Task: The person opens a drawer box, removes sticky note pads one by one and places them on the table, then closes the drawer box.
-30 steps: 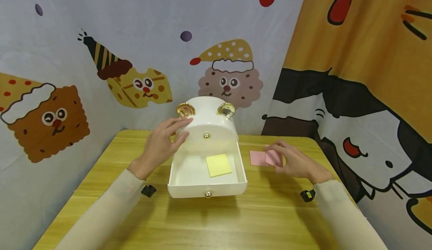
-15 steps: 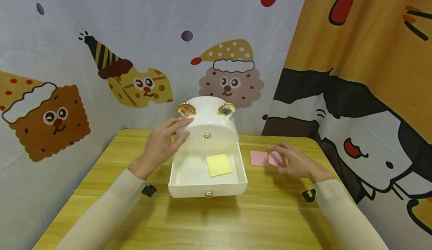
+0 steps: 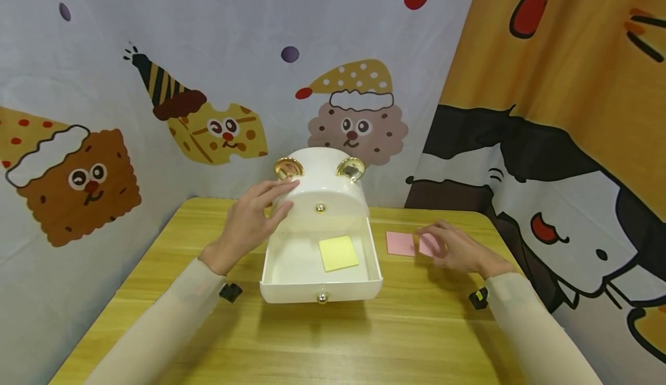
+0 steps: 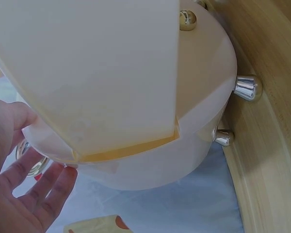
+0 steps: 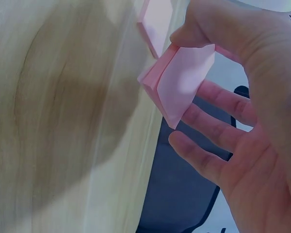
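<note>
Left hand (image 3: pixel 250 220) spread, holding nothing, fingertips resting on white box (image 3: pixel 322 168), probably steadying it while drawer (image 3: pixel 319 291) stands pulled out. Right hand (image 3: pixel 460 250) pinches pink pad (image 5: pixel 186 80) between thumb and fingers, right of drawer, just beside flat pink block (image 3: pixel 400 244) on bench (image 3: pixel 333 344); edge grip likely keeps layers together. Pad pale, squarish, tilted, sheets parting; contact with bench unclear.

Your sleeved left forearm (image 3: pixel 156 321) and right forearm (image 3: pixel 536 321) reached forward, angled inward from the lower corners of the head view. Your left hand (image 3: pixel 247 220) was spread, its thumb apart from lightly bent fingers. Your right hand (image 3: pixel 460 249) pinched with thumb against index finger, the remaining fingers loosely fanned out below, gently curved.
</note>
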A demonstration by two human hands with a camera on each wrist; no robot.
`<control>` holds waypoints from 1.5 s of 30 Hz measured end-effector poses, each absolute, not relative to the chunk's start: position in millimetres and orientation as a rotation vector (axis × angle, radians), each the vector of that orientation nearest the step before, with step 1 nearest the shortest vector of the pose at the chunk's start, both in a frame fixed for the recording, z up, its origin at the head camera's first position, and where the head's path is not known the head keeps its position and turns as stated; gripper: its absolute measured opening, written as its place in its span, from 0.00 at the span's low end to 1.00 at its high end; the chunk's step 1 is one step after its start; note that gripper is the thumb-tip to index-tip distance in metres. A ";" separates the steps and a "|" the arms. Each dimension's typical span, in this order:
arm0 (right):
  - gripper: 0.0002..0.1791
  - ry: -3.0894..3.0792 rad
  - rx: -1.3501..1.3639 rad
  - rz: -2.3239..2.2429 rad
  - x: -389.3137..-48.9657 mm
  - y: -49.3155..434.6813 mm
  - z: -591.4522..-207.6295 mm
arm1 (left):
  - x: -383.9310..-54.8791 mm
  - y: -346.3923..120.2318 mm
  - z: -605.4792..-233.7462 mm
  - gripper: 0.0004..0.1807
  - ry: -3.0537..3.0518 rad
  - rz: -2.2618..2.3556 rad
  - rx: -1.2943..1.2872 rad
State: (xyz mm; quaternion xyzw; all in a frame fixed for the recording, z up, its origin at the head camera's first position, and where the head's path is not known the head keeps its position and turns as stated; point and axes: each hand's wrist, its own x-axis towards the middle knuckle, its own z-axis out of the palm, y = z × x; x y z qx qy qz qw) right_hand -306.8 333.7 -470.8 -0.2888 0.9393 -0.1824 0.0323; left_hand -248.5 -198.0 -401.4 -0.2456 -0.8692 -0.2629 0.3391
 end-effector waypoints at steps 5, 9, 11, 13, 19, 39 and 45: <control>0.42 2.887 -0.873 -0.526 -309.3 336.4 -473.9 | -248.6 -197.6 -401.5 0.28 -2.268 -0.687 -0.637; 0.42 2.886 -0.864 -0.518 -310.4 338.2 -474.9 | -247.8 -197.3 -400.7 0.28 -2.272 -0.688 -0.636; 0.43 2.884 -0.859 -0.516 -311.0 338.8 -475.5 | -247.3 -197.3 -400.4 0.28 -2.272 -0.687 -0.635; 0.43 2.882 -0.848 -0.512 -312.1 339.4 -476.4 | -246.8 -197.2 -400.2 0.28 -2.273 -0.688 -0.634; 0.44 2.870 -0.803 -0.484 -317.7 341.2 -479.8 | -246.1 -197.0 -399.7 0.27 -2.276 -0.686 -0.633; 0.46 2.814 -0.821 -0.380 -333.0 344.7 -483.3 | -246.8 -197.5 -399.8 0.27 -2.264 -0.683 -0.637; 0.46 2.806 -0.823 -0.356 -336.1 344.6 -484.1 | -246.7 -196.7 -399.2 0.27 -2.257 -0.671 -0.637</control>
